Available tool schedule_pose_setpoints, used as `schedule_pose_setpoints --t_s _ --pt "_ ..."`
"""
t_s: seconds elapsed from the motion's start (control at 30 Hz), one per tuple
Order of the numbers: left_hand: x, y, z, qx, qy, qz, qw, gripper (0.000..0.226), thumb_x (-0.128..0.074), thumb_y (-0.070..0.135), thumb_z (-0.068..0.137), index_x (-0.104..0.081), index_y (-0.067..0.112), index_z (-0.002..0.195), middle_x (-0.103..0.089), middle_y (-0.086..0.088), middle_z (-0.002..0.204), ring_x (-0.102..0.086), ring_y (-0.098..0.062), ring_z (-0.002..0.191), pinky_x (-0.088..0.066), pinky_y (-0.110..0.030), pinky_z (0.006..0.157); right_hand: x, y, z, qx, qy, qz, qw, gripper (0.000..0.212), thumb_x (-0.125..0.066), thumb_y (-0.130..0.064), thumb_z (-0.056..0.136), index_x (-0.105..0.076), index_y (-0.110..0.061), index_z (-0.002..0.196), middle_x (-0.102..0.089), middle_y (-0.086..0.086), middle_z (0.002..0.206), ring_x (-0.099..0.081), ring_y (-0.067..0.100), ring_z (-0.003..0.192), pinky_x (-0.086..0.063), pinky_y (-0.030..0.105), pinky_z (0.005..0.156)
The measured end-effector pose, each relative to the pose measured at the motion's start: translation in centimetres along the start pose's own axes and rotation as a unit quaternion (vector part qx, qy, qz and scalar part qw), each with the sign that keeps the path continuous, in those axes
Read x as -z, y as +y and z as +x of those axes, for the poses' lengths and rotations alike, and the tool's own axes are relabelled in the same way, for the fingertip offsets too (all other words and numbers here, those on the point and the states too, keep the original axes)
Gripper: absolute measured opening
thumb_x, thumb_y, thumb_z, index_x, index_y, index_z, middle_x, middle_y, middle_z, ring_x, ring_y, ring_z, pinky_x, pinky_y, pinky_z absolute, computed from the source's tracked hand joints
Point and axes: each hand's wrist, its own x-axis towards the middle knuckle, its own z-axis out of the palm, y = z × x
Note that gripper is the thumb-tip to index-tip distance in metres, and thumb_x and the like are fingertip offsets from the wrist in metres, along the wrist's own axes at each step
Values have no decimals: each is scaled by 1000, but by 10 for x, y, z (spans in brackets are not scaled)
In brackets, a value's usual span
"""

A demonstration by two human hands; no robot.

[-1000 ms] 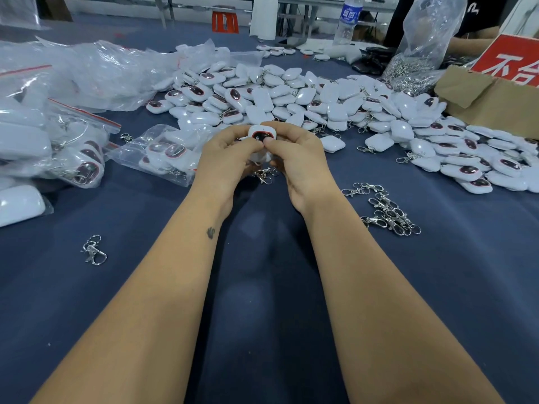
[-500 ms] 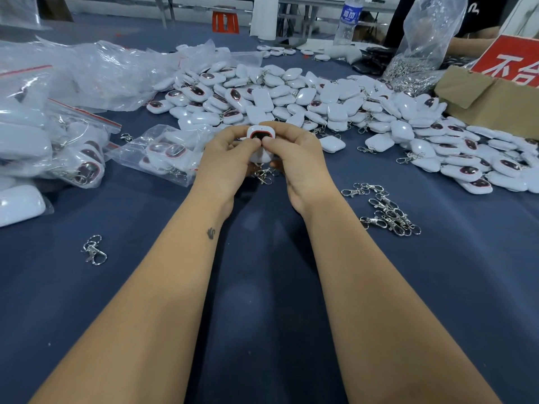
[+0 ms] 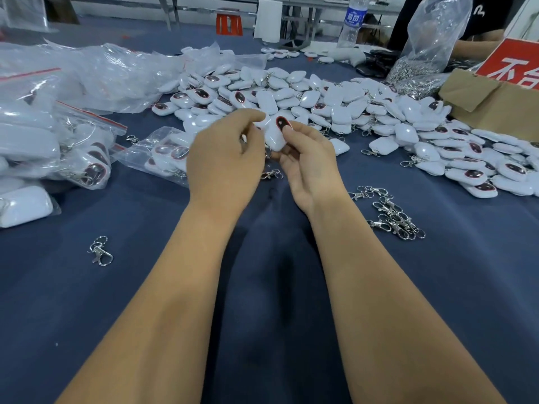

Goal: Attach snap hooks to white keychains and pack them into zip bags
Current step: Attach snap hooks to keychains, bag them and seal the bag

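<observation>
The hands are parting: the right hand (image 3: 309, 161) is now pinching the white keychain (image 3: 275, 135) alone above the table's middle, its snap hook (image 3: 271, 174) dangling, apparently attached; the left hand (image 3: 224, 158) is curling away, apparently empty.

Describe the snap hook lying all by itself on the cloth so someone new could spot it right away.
Start at the heap of filled zip bags on the left edge of the dark blue table. Come toward the near edge, left of the left forearm, to the lone snap hook. Nothing touches it, whereas the other loose hooks lie tangled together right of the right forearm.
</observation>
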Motion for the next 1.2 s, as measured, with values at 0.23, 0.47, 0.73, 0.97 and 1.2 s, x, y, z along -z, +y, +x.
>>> schedule_pose_setpoints --t_s 0.23,0.47,0.73,0.97,1.2 --pt "28 -26 19 65 -62 132 987 27 -66 26 78 -67 24 105 -63 9 89 -58 -20 95 -44 -24 75 -3 1 -5 -26 -73 54 996 13 -50 8 95 -63 4 93 -68 13 92 -67 24 91 -59 33 86" --pt "29 -28 20 188 52 -57 979 18 -66 19 75 -69 33 66 -68 16 66 -65 -6 66 -55 -26 70 -26 17 -14 29 -65 -199 977 16 -69 -5 88 -57 -16 92 -68 1 86 -62 9 73 -50 18 67" --pt "21 -16 18 141 141 -134 971 18 -64 14 80 -66 31 77 -65 14 72 -59 0 64 -50 -18 64 -50 36 -19 175 -71 -427 884 19 -62 2 83 -73 -13 85 -62 -9 79 -60 7 76 -51 21 73" --pt "13 -12 14 95 133 -13 986 24 -58 19 79 -68 26 100 -50 5 110 -52 -19 107 -39 -18 95 -39 15 -15 184 -48 -453 871 37 -46 6 79 -73 -21 79 -69 -11 81 -60 4 81 -46 24 75" --pt "-5 11 -4 -10 -15 -170 985 27 -51 4 82 -65 27 83 -63 2 81 -59 -15 68 -46 -18 62 34 -25 8 89 118 -641 753 61 -47 -18 92 -35 -19 151 -35 1 156 -25 24 145 -22 42 118"
